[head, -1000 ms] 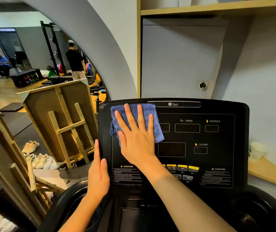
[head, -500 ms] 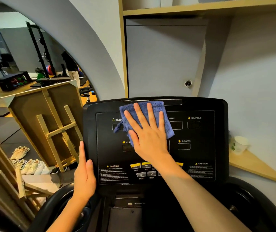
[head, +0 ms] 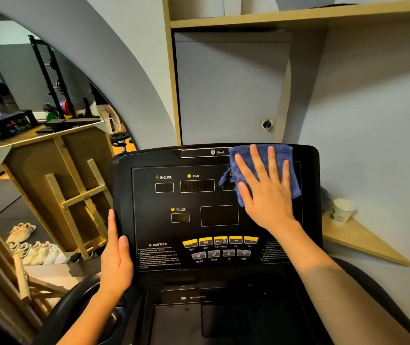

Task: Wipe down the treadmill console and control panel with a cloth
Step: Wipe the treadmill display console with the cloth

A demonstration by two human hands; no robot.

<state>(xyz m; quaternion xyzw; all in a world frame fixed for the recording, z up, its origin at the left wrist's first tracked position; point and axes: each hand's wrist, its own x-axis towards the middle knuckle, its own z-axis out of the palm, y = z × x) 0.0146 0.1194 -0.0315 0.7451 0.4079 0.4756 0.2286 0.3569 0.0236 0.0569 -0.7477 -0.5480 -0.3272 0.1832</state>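
Note:
The black treadmill console fills the middle of the view, with small display windows and a row of yellow buttons low on its panel. A blue cloth lies flat against the console's upper right part, covering the displays there. My right hand presses on the cloth with straight, spread fingers. My left hand rests with straight fingers along the console's left edge, thumb on the front face.
A white paper cup stands on a wooden corner shelf right of the console. A grey cabinet door is behind it. Wooden frames and shoes lie to the left, with black handrails below.
My right hand has slid the blue cloth from the console's upper left across to its upper right, uncovering the incline and time displays. My left hand has stayed on the left edge.

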